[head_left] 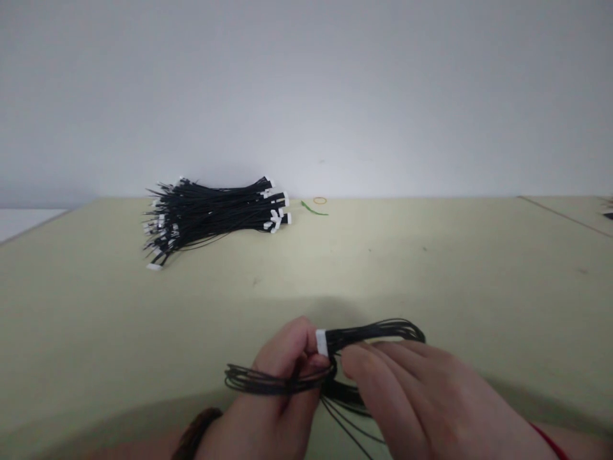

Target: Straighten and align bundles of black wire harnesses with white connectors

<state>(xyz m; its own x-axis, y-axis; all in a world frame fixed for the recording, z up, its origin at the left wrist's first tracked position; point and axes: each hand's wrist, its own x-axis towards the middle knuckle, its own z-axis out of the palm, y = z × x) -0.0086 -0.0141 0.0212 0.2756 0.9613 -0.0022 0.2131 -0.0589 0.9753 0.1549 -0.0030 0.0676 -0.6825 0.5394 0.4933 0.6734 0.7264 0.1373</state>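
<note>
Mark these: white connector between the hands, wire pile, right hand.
White connector (pixel 322 343): head view, middle of its flat side.
Wire pile (pixel 215 207): head view, midway along its length.
Right hand (pixel 433 390): head view, back of the hand.

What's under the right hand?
Black wires run in beneath the right hand, from its thumb side. Its palm and the wires' stretch there are covered, so any grip can't be confirmed.

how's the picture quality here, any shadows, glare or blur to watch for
Head view: light is brightest around the middle of the wall and tabletop, dimming toward the corners; head view: a soft shadow lies just beyond the held wire bundle, with no harsh glare; head view: detail is slightly soft, so many wires in the far pile merge into black.
</note>
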